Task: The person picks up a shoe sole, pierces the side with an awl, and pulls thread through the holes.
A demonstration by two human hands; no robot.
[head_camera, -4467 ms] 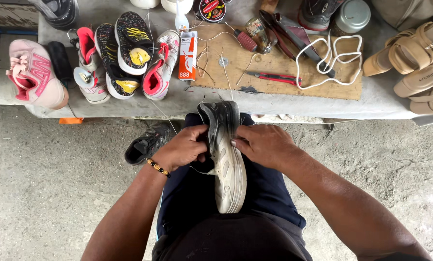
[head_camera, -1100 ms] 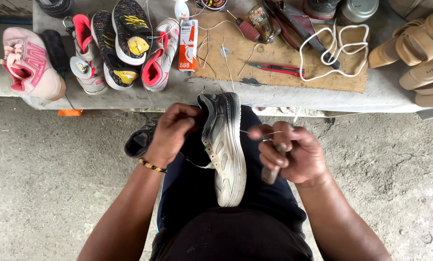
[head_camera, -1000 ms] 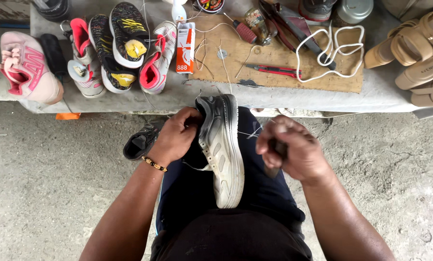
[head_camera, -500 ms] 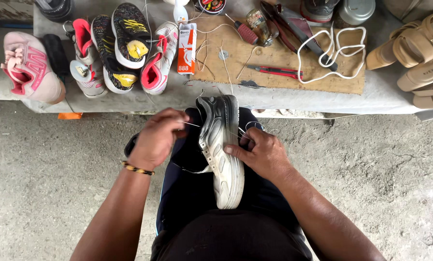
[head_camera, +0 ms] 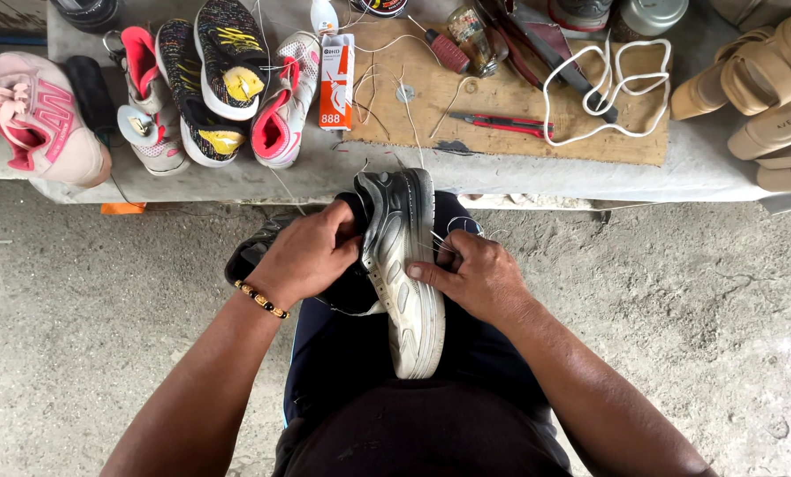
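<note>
From the head view, a worn grey-and-black shoe (head_camera: 402,269) lies sole-up along the person's lap, toe pointing back toward the body and heel toward the bench (head_camera: 501,181). The left hand (head_camera: 305,258), with a beaded bracelet (head_camera: 261,299) at the wrist, is closed around the shoe's dark upper on its left side, fingers curled into the opening. The right hand (head_camera: 477,276) rests against the right edge of the sole, fingers pressed flat on it and pinching thin pale thread (head_camera: 456,231) that loops just beside the sole. Beyond the knees, the bench carries a pink sneaker (head_camera: 40,124) at the far left, a cluster of knit sneakers (head_camera: 214,84) in black, yellow and pink, and a small white-and-orange box (head_camera: 335,81). A wooden board (head_camera: 510,115) lies on the bench with a red-handled cutter (head_camera: 500,123) and a loop of white cord (head_camera: 603,93) on it. Tan sandals (head_camera: 758,97) are stacked at the right end. Bare concrete floor (head_camera: 696,336) lies below.
</note>
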